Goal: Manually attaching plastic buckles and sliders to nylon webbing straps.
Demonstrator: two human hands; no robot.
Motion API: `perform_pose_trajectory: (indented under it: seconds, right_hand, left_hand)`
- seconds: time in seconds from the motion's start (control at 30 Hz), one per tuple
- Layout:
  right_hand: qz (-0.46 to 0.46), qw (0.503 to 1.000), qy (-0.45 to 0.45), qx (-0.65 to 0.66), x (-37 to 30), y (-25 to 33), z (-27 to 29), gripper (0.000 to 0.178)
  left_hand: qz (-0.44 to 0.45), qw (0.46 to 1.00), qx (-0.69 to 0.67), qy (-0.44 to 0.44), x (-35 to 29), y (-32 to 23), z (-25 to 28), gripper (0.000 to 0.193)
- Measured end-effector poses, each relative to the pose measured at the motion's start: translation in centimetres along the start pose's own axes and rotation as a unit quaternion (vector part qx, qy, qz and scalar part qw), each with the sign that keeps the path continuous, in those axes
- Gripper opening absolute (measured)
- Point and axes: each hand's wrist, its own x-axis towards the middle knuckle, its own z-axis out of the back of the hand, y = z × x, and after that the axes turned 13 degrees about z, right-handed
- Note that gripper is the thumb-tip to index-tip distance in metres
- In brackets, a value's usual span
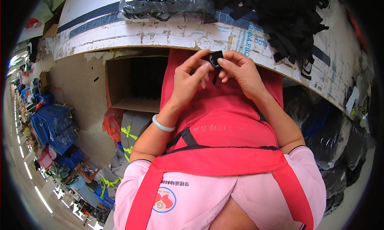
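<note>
Blue letters (249,41) mark the tabletop (160,39), pale characters (219,129) the apron (224,162), a round logo (165,199) and script (173,183) the shirt (260,198).

The setting is a production workshop, as indicated by heaped black straps (284,22) and bagged black parts (166,12) on a worn desk (94,42), blue crates (58,128) and tied grey bundles (138,123).

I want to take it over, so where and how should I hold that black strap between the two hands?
Probably best to pinch the flat upper end of the black strap, coming from the table side. That end stands up above the thumb of the right hand, while the left hand crowds the left edge lower down.
</note>
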Motion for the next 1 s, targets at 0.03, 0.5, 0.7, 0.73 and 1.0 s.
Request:
perform_pose_trajectory:
  seconds: [0.03,0.5,0.7,0.73,1.0]
  right_hand:
    - [0.007,1.000,0.007,-0.005,-0.1,-0.1,-0.1,0.017]
    - [0.018,0.967,0.073,-0.245,-1.5,1.6,0.0,0.020]
    - [-0.057,0.975,0.065,-0.205,-1.3,1.3,-0.2,0.021]
    - [-0.035,0.984,0.053,-0.166,-1.0,0.8,0.0,0.020]
    - [-0.015,0.999,0.049,-0.010,-1.1,0.2,0.7,0.018]
  left_hand:
    - [0.079,0.990,-0.106,0.040,0.1,-0.6,0.3,0.018]
    - [0.050,0.991,-0.126,-0.015,-0.3,-0.3,-0.4,0.021]
    - [-0.026,0.998,-0.054,-0.010,-0.8,0.1,-0.5,0.016]
    - [-0.063,0.998,-0.030,0.000,-0.9,0.2,-0.5,0.015]
    - [-0.131,0.991,-0.011,0.037,-0.9,-0.3,0.4,0.017]
